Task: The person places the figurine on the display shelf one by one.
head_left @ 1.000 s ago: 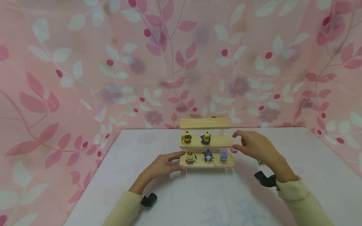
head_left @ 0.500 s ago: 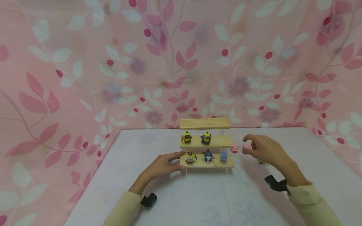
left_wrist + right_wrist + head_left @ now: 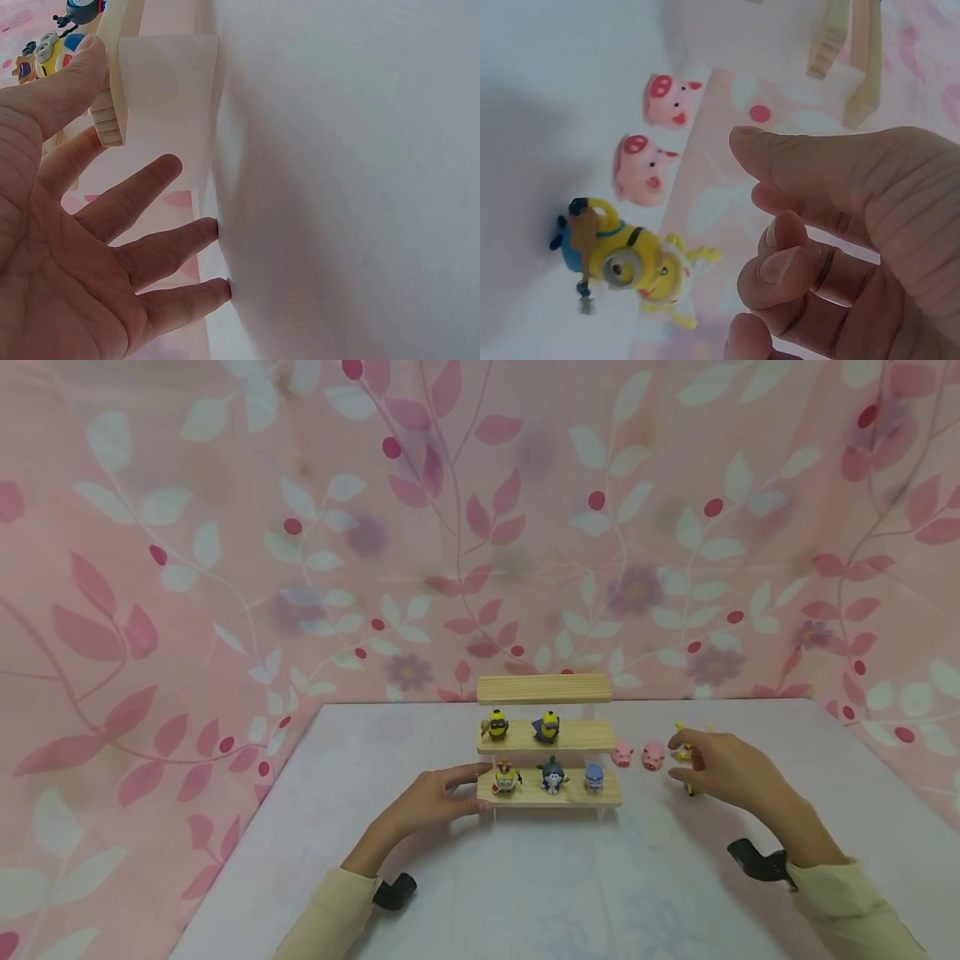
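Observation:
A small three-tier wooden display stand (image 3: 577, 789) with clear supports stands mid-table. My left hand (image 3: 431, 797) pinches the left end of its lowest board; in the left wrist view the thumb lies over the board (image 3: 111, 112) and the index finger is on its other side, while the other fingers spread. Close to a yellow one-eyed Minion figurine (image 3: 622, 251) hovers my right hand (image 3: 731, 768), fingers loosely bent, holding nothing. That figurine has a small brown guitar and, at its head, a yellow-and-white shape. Two pink pig heads (image 3: 652, 756) lie between the stand and this hand.
Minion figurines (image 3: 497, 725) in dark outfits stand on the middle board. The lowest board bears a crowned figurine (image 3: 505, 777), a grey-hooded one (image 3: 552, 774) and a bluish one (image 3: 593, 777). A pink floral cloth (image 3: 480, 527) hangs behind the white table (image 3: 525, 885).
My right hand has moved right, away from the stand and past the pig heads, to the yellow figurine. Both pig heads now show fully. My left hand stays on the stand.

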Action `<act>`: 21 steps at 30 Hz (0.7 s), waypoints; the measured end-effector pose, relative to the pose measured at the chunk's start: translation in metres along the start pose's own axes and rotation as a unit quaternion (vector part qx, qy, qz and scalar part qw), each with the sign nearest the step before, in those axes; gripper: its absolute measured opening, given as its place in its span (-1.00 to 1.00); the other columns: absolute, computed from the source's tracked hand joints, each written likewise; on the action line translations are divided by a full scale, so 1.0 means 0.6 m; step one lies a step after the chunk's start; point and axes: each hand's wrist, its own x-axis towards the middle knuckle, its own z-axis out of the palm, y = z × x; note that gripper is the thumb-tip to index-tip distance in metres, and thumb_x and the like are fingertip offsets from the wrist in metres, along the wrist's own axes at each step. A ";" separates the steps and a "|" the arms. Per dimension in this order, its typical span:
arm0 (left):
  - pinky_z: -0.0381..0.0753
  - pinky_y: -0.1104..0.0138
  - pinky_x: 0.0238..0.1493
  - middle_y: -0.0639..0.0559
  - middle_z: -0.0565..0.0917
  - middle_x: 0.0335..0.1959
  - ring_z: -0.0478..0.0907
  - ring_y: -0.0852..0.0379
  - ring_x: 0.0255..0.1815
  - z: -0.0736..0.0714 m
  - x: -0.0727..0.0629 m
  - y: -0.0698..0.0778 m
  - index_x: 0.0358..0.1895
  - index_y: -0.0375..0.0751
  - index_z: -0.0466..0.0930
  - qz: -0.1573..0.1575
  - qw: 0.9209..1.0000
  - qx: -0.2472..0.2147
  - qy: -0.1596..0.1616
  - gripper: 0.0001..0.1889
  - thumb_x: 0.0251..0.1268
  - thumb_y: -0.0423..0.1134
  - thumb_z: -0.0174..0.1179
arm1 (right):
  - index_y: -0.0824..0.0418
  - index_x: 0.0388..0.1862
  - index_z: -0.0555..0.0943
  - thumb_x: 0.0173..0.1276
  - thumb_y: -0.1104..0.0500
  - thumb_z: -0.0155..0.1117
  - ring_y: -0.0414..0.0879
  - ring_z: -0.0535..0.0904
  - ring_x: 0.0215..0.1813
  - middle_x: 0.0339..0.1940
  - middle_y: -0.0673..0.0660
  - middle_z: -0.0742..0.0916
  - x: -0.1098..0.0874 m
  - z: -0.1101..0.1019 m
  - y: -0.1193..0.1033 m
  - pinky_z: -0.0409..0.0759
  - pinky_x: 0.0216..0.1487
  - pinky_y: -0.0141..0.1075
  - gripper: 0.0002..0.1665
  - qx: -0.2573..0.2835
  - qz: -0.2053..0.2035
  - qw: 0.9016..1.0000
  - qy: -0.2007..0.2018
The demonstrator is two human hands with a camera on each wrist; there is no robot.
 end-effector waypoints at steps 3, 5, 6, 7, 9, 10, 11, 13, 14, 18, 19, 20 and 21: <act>0.34 -0.07 0.31 0.09 0.58 0.25 0.35 0.00 0.39 0.000 0.001 -0.001 0.39 0.28 0.42 0.005 1.000 -0.002 0.001 -0.35 0.21 0.19 0.33 | 0.20 -0.02 0.63 0.19 0.10 0.49 -0.16 0.36 -0.55 -0.56 -0.06 0.49 -0.003 0.002 0.010 0.32 -0.55 -0.28 -0.60 0.005 0.009 1.000 -0.011; 0.35 -0.08 0.31 0.07 0.59 0.24 0.36 -0.01 0.38 0.000 0.001 -0.001 0.39 0.26 0.43 0.007 1.000 -0.003 0.002 -0.35 0.21 0.19 0.33 | 0.20 -0.02 0.63 0.19 0.10 0.49 -0.15 0.36 -0.54 -0.55 -0.04 0.49 -0.003 0.004 0.016 0.32 -0.55 -0.27 -0.59 0.008 0.016 1.000 -0.018; 0.35 -0.09 0.30 0.06 0.59 0.23 0.36 -0.02 0.38 0.000 0.001 -0.001 0.40 0.24 0.43 0.009 1.000 -0.004 0.002 -0.35 0.21 0.18 0.33 | 0.21 0.00 0.63 0.19 0.10 0.49 -0.14 0.36 -0.53 -0.54 -0.03 0.49 -0.003 0.004 0.018 0.31 -0.55 -0.27 -0.58 0.009 0.020 1.000 -0.022; 0.35 -0.09 0.30 0.05 0.59 0.23 0.36 -0.03 0.38 0.001 0.001 -0.001 0.39 0.22 0.44 0.011 1.000 -0.005 0.003 -0.35 0.22 0.18 0.33 | 0.21 0.00 0.64 0.19 0.10 0.49 -0.14 0.35 -0.53 -0.54 -0.03 0.49 -0.003 0.005 0.021 0.31 -0.55 -0.27 -0.58 0.011 0.023 0.999 -0.025; 0.34 -0.09 0.30 0.06 0.59 0.23 0.36 -0.02 0.39 0.001 0.001 -0.001 0.39 0.23 0.43 0.010 1.000 -0.006 0.003 -0.35 0.22 0.18 0.33 | 0.22 0.02 0.63 0.20 0.11 0.48 -0.13 0.36 -0.53 -0.54 -0.02 0.49 -0.005 0.005 0.026 0.30 -0.56 -0.26 -0.57 0.015 0.027 0.999 -0.028; 0.34 -0.09 0.31 0.07 0.59 0.24 0.35 -0.01 0.39 0.001 0.001 -0.001 0.40 0.23 0.43 0.010 1.000 -0.006 0.002 -0.35 0.22 0.17 0.33 | 0.23 0.03 0.63 0.20 0.12 0.47 -0.13 0.36 -0.53 -0.53 -0.02 0.49 -0.005 0.005 0.028 0.30 -0.56 -0.26 -0.56 0.016 0.029 0.999 -0.029; 0.34 -0.09 0.30 0.07 0.59 0.24 0.35 -0.01 0.39 0.001 0.001 -0.001 0.39 0.22 0.44 0.010 1.000 -0.006 0.003 -0.35 0.22 0.17 0.33 | 0.23 0.04 0.63 0.20 0.11 0.47 -0.13 0.35 -0.53 -0.53 -0.02 0.49 -0.006 0.005 0.030 0.30 -0.57 -0.26 -0.55 0.017 0.031 0.999 -0.032; 0.34 -0.08 0.31 0.08 0.58 0.24 0.35 0.00 0.39 0.001 0.001 0.000 0.39 0.23 0.44 0.008 1.000 -0.005 0.002 -0.35 0.22 0.18 0.33 | 0.24 0.06 0.62 0.20 0.11 0.46 -0.13 0.36 -0.53 -0.53 -0.02 0.50 -0.008 0.006 0.035 0.29 -0.57 -0.26 -0.54 0.019 0.034 0.999 -0.036; 0.34 -0.07 0.31 0.09 0.58 0.24 0.35 0.02 0.39 0.001 0.001 0.000 0.39 0.25 0.43 0.005 1.000 -0.004 0.001 -0.35 0.21 0.18 0.33 | 0.25 0.07 0.62 0.20 0.11 0.46 -0.12 0.36 -0.53 -0.53 -0.01 0.50 -0.008 0.006 0.037 0.29 -0.57 -0.26 -0.53 0.020 0.036 0.998 -0.038; 0.34 -0.07 0.32 0.10 0.58 0.25 0.34 0.03 0.39 0.000 0.001 0.002 0.39 0.27 0.43 0.000 1.000 -0.002 0.000 -0.35 0.22 0.19 0.32 | 0.27 0.08 0.60 0.20 0.07 0.48 -0.12 0.35 -0.53 -0.52 -0.01 0.50 -0.010 0.010 0.049 0.29 -0.57 -0.26 -0.48 0.015 0.040 0.998 -0.044; 0.34 -0.07 0.32 0.10 0.58 0.25 0.34 0.03 0.40 -0.001 0.001 0.002 0.39 0.27 0.42 0.000 1.000 -0.002 0.000 -0.35 0.22 0.19 0.32 | 0.27 0.09 0.60 0.19 0.06 0.48 -0.12 0.34 -0.53 -0.53 0.00 0.49 -0.011 0.011 0.051 0.28 -0.57 -0.27 -0.47 0.015 0.041 0.998 -0.045; 0.34 -0.07 0.31 0.10 0.57 0.25 0.34 0.02 0.40 -0.001 0.000 0.002 0.39 0.28 0.42 -0.001 1.000 -0.002 -0.001 -0.35 0.22 0.18 0.32 | 0.27 0.09 0.60 0.19 0.05 0.49 -0.12 0.34 -0.53 -0.53 0.00 0.49 -0.011 0.012 0.054 0.28 -0.57 -0.27 -0.46 0.014 0.041 0.998 -0.045; 0.34 -0.09 0.31 0.09 0.57 0.25 0.34 0.01 0.40 -0.001 0.000 0.002 0.40 0.26 0.42 0.001 1.000 -0.003 -0.001 -0.36 0.22 0.17 0.32 | 0.26 0.09 0.60 0.18 0.05 0.49 -0.12 0.34 -0.53 -0.52 0.00 0.49 -0.012 0.012 0.057 0.28 -0.56 -0.27 -0.46 0.014 0.040 0.998 -0.045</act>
